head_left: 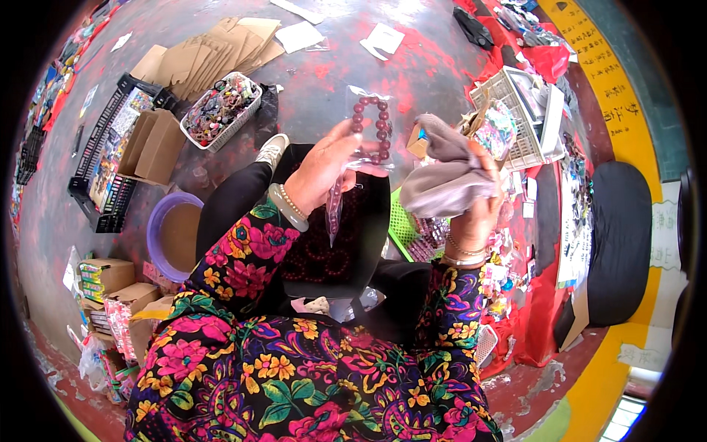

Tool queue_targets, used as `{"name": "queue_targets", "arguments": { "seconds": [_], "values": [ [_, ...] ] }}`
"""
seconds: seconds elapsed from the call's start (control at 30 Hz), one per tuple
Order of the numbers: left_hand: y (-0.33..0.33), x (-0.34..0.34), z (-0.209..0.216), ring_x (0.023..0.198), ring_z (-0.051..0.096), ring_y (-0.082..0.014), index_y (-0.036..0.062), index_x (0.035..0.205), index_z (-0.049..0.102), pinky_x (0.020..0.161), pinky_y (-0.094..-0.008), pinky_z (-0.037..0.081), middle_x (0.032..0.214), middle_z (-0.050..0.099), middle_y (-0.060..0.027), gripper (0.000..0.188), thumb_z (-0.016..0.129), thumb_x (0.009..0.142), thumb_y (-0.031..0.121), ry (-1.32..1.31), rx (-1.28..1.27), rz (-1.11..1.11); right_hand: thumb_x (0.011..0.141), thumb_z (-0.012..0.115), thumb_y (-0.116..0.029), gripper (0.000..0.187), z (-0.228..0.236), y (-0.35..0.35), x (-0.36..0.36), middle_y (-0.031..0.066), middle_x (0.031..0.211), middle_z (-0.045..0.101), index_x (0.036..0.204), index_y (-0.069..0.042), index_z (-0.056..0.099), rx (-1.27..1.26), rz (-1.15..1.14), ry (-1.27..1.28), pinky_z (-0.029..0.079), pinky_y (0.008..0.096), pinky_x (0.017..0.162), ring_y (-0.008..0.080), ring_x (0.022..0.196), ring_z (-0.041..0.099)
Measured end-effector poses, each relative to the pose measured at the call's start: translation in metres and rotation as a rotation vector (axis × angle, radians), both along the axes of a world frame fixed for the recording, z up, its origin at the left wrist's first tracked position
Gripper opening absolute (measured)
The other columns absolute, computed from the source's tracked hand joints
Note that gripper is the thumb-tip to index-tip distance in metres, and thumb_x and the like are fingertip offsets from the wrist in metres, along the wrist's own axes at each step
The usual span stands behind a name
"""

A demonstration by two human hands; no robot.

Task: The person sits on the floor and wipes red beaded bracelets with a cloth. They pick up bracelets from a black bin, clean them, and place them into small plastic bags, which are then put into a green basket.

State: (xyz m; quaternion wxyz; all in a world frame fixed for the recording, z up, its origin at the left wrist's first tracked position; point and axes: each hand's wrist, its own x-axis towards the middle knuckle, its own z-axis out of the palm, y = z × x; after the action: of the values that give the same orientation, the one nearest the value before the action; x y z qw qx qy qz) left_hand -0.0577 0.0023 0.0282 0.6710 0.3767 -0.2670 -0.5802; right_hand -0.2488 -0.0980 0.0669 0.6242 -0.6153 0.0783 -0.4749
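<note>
A dark red bead bracelet (383, 132) in a clear plastic bag is pinched in my left hand (328, 163), held up in front of me. Below those fingers hangs a narrow clear sleeve (333, 214) with more dark beads inside. My right hand (475, 214) grips a crumpled grey cloth (445, 177), its fingers partly hidden by the folds. The cloth is just right of the bag, apart from it. Between my legs stands a black box (375, 228) with dark red bead strings (317, 265) in it.
A green basket (401, 228) with packed beads is by my right hand. Leftward are a white basket of trinkets (221, 110), a black crate (96, 177), a purple basin (158, 228) and stacked cardboard (213, 55). A beige crate (515, 125) and a black stool (618, 243) stand rightward.
</note>
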Motion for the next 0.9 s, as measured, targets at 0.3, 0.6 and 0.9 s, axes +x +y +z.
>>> {"name": "queue_targets", "arguments": {
  "seconds": [0.3,0.6,0.9],
  "values": [
    [-0.003,-0.02,-0.012,0.119,0.039,-0.0139,0.002,0.138,0.022,0.099,-0.028,0.033,0.131,0.041,-0.0083,0.056,0.048,0.088,0.004,-0.092,-0.196,-0.225,0.057,0.06,-0.002,0.075,-0.031,0.021,0.039,0.0133,0.127,0.048,0.13,-0.012,0.041,-0.867,-0.343,0.765,0.025,0.0429,0.095,0.0267,0.117,0.046],
    [0.0,-0.019,-0.025,0.109,0.049,-0.015,0.0017,0.139,0.019,0.081,-0.025,0.042,0.13,0.042,-0.0117,0.062,0.05,0.086,0.002,-0.354,-0.247,-0.343,0.067,0.052,0.0,0.054,-0.053,-0.006,0.038,0.0142,0.109,0.056,0.121,-0.004,0.047,-0.488,-0.526,0.463,0.04,0.0349,0.09,0.0294,0.104,0.052],
    [0.004,-0.001,-0.008,0.081,0.061,-0.0205,0.0039,0.137,0.018,0.044,-0.0183,0.037,0.112,0.053,-0.0182,0.059,0.046,0.086,0.004,-0.092,-0.101,-0.259,0.088,0.053,-0.025,0.037,-0.04,-0.044,-0.006,0.0061,0.097,0.059,0.117,-0.002,0.048,0.719,0.057,-0.06,0.047,0.029,0.079,0.0173,0.088,0.058]
  ]
}}
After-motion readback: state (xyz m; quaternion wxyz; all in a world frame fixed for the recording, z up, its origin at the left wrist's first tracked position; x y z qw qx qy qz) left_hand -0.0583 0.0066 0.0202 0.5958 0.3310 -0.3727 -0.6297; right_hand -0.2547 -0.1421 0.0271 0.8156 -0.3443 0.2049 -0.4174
